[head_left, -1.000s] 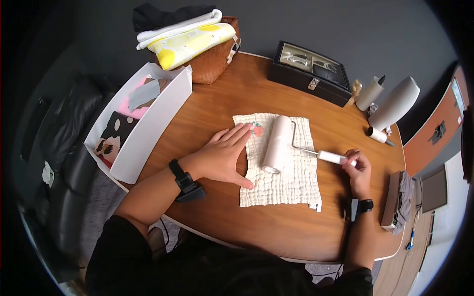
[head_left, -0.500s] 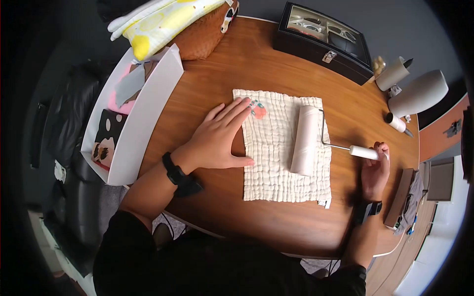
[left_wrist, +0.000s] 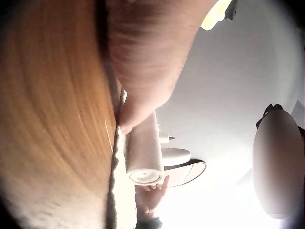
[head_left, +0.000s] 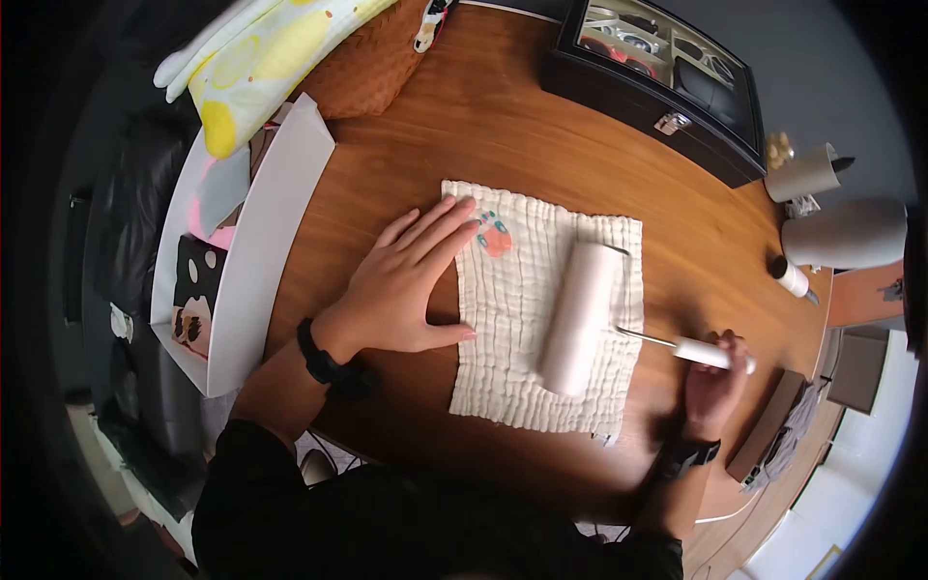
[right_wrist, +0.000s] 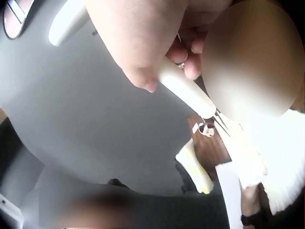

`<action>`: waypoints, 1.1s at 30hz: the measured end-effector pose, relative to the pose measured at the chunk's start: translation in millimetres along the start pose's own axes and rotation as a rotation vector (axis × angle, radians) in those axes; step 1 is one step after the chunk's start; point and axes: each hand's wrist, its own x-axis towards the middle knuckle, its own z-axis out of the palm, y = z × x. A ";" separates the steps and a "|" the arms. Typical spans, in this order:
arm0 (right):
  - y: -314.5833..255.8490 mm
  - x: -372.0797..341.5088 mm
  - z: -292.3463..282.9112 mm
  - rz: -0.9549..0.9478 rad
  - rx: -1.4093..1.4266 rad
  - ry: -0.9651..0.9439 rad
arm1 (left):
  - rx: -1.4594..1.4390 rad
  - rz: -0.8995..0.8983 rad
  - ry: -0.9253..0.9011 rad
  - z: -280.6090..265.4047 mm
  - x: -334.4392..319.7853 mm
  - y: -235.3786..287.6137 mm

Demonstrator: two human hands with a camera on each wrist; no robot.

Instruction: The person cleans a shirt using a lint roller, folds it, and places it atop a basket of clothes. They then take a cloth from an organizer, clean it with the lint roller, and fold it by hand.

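A cream crinkled gauze cloth (head_left: 503, 333) with a printed peach motif lies flat on the wooden table. My left hand (head_left: 391, 295) rests along its left edge, fingers straight and thumb spread, the fingertips on the cloth. A white lint roller (head_left: 583, 319) lies across the cloth's right half, its cylinder running toward me. By its white handle (head_left: 703, 354), beyond the cloth's right edge, my right hand (head_left: 713, 394) holds it between thumb and fingers. In the right wrist view the thumb presses along the handle (right_wrist: 188, 93). The left wrist view shows the roller's round end (left_wrist: 145, 176) beyond my left thumb.
A white box (head_left: 266, 261) with folded fabrics stands at left, a brown woven basket (head_left: 362, 72) with a yellow-patterned cloth (head_left: 275, 68) behind it. At back right sits a black glasses case (head_left: 657, 116). A grey rounded object (head_left: 846, 234) and a small brown box (head_left: 768, 425) stand at right.
The lint roller has moved right across the cloth, then back toward me, with my right hand on its handle. My left hand stays at the cloth's left edge. The head view has shifted.
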 end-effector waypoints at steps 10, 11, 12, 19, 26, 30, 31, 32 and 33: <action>-3.2 6.2 3.2 -0.051 -0.420 -0.199 | -0.016 0.000 0.032 3.6 3.1 -2.8; 1.4 1.3 2.6 -0.018 -0.392 -0.214 | -0.011 -0.004 0.042 5.3 4.6 -2.9; 2.9 -0.7 10.9 0.002 -0.375 -0.275 | -0.024 -0.005 0.078 6.9 6.2 -1.9; 9.0 54.5 41.6 0.097 -0.086 -0.174 | -0.112 0.015 0.180 14.8 29.0 -15.3; 6.9 100.0 80.7 -0.112 0.019 0.152 | -0.414 -0.098 0.458 27.1 55.3 -26.8; 19.3 78.8 89.9 0.043 -0.163 -0.151 | -0.130 -0.017 0.460 29.6 57.8 -25.7; 19.3 76.6 91.5 0.049 -0.162 -0.147 | -0.131 -0.019 0.453 28.6 58.1 -25.4; 19.0 73.2 92.3 0.053 -0.221 -0.173 | -0.123 -0.021 0.438 27.9 57.7 -24.2; 20.4 71.6 91.6 0.055 -0.281 -0.198 | -0.117 -0.021 0.424 27.6 57.2 -23.4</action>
